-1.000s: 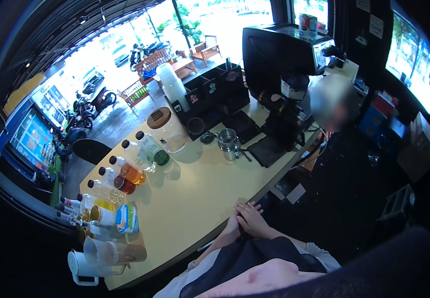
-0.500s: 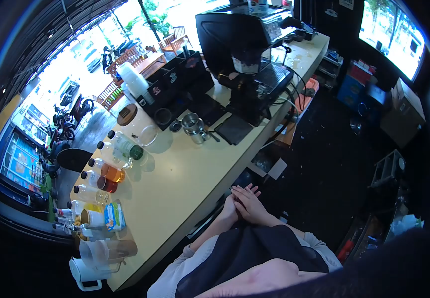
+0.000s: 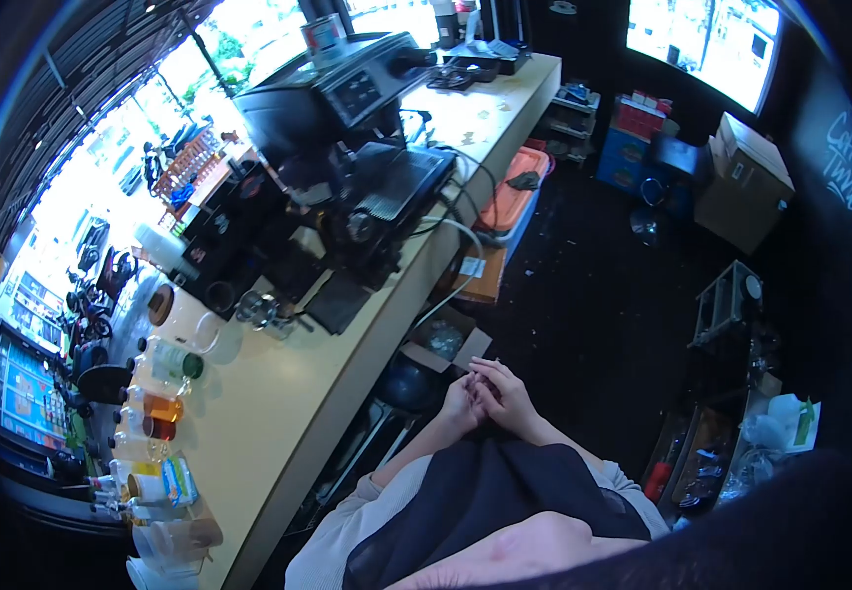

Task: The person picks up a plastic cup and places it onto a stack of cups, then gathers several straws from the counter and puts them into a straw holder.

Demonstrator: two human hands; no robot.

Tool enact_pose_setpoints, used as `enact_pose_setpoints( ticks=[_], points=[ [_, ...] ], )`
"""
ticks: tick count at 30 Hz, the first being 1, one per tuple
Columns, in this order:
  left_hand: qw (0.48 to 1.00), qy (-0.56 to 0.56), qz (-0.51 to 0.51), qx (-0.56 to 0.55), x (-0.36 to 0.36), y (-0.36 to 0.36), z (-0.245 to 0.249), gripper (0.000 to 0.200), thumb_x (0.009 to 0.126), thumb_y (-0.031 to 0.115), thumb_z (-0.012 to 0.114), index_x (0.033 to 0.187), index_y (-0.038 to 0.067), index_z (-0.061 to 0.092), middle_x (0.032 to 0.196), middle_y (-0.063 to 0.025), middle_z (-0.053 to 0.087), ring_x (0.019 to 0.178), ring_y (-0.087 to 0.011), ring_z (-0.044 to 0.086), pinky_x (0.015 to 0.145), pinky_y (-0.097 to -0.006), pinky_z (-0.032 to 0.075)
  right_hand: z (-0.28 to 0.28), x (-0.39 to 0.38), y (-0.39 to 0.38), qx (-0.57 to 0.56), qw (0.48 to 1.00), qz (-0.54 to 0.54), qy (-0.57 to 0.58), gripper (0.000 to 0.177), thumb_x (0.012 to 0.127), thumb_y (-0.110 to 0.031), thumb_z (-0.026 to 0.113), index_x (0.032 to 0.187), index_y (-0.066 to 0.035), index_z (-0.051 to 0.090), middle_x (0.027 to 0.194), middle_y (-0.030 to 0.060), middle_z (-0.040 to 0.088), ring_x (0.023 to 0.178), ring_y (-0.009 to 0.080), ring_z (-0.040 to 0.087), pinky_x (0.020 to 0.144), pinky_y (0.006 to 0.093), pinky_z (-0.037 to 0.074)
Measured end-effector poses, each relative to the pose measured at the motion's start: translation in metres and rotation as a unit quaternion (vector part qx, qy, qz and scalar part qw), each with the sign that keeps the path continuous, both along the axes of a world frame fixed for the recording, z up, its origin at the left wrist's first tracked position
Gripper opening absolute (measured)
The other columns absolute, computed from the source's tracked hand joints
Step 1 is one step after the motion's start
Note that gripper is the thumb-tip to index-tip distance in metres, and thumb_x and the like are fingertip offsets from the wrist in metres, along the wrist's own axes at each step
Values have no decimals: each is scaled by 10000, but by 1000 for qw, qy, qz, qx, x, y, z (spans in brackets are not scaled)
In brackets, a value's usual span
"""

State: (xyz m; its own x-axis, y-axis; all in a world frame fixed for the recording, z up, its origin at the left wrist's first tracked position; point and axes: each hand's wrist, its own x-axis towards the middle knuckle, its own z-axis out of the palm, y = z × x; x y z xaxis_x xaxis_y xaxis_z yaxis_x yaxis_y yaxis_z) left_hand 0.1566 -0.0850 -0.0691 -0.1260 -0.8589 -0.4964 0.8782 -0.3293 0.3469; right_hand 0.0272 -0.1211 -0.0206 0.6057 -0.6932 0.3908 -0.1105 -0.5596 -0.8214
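Note:
My left hand (image 3: 461, 404) and my right hand (image 3: 508, 397) meet in front of my dark apron (image 3: 446, 511), off the counter's edge. Their bent fingers touch, the right fingers reaching across toward the left ones. Both look closed against each other, and I make out no object in them. The palms and some fingertips are hidden. Just beyond the fingers, an open cardboard box (image 3: 453, 339) with clear plastic inside sits below the counter.
The long pale counter (image 3: 278, 433) runs along my left. On it stand an espresso machine (image 3: 347, 147), a metal portafilter or grinder cup (image 3: 262, 311), a bottle of amber liquid (image 3: 162, 407) and a plastic pitcher (image 3: 175, 543). Across the dark floor is a large carton (image 3: 744, 192).
The view has turned right, so the counter and its things shift left and the wall lettering appears. My hands, flatter and overlapping before, now have more bent fingers and remain together.

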Motion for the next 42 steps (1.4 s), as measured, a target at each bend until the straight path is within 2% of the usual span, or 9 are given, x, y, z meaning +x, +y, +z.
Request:
enact_pose_setpoints(
  ticks=[3, 6, 10, 24, 31, 35, 36, 38, 42],
  points=[
    [997, -64, 24, -23, -42, -38, 0, 491, 1038, 308, 210, 1343, 57, 502, 1254, -101, 590, 1150, -217, 570, 976, -373, 467, -26, -34, -34, 289, 949, -8, -130, 283, 947, -32, 507, 1209, 8, 608, 1216, 118, 616, 1107, 160, 590, 966, 301, 468],
    [990, -111, 38, -78, -81, -74, -1, 502, 1046, 318, 197, 1346, 39, 487, 1264, -101, 579, 1155, -202, 556, 989, -368, 443, -32, -62, -69, 496, 825, -21, -271, 277, 964, -38, 478, 1205, 42, 588, 1155, 133, 640, 1083, 210, 621, 962, 321, 490],
    [992, -112, 34, -35, -114, -105, -7, 504, 1054, 334, 187, 1344, 36, 473, 1261, -101, 561, 1114, -182, 555, 961, -363, 445, -22, -100, -104, 542, 785, -38, -296, 260, 956, -32, 477, 1189, 26, 577, 1125, 144, 648, 1055, 205, 634, 935, 325, 512],
    [992, -106, 35, -57, -109, -262, -25, 526, 1033, 337, 181, 1389, 41, 433, 1395, -158, 505, 1265, -309, 497, 1068, -424, 405, -56, -94, -238, 441, 869, -40, -222, 303, 933, -28, 489, 1221, -9, 581, 1183, 92, 606, 1087, 159, 596, 931, 303, 491],
    [990, -101, 44, -87, -73, -410, -12, 507, 1041, 317, 185, 1440, 67, 374, 1395, -134, 507, 1262, -264, 503, 1079, -410, 390, -29, -62, -384, 1, 996, -82, 18, 499, 828, -106, 605, 1315, -33, 520, 1327, 173, 536, 1279, 331, 479, 1081, 440, 353],
    [774, -595, 28, -216, -17, -468, 10, 437, 1038, 252, 324, 1362, 10, 489, 1390, -169, 518, 1328, -283, 456, 1082, -441, 364, -6, -27, -466, -81, 991, -64, 81, 554, 818, -143, 607, 1350, -52, 483, 1400, 161, 481, 1345, 329, 413, 1102, 449, 314],
    [772, -598, 31, -214, -6, -479, 16, 437, 1038, 252, 324, 1362, 10, 489, 1390, -169, 518, 1328, -283, 456, 1082, -441, 364, -6, -19, -483, -89, 990, -67, 91, 553, 821, -144, 603, 1352, -52, 480, 1404, 156, 480, 1346, 328, 412, 1104, 449, 313],
    [500, -842, 12, -201, 11, -497, 21, 442, 1020, 258, 363, 1364, 10, 485, 1416, -172, 490, 1352, -336, 418, 1094, -490, 332, -9, -3, -510, -85, 990, -64, 97, 552, 812, -133, 602, 1345, -49, 487, 1416, 160, 472, 1349, 336, 410, 1110, 451, 310],
    [447, -882, -29, -145, 29, -521, 17, 434, 1004, 254, 385, 1352, 22, 501, 1457, -152, 445, 1380, -372, 360, 1091, -559, 301, -24, 24, -543, -62, 991, -36, 109, 551, 797, -118, 597, 1334, -43, 498, 1425, 166, 466, 1359, 344, 397, 1111, 456, 315]
  ],
)
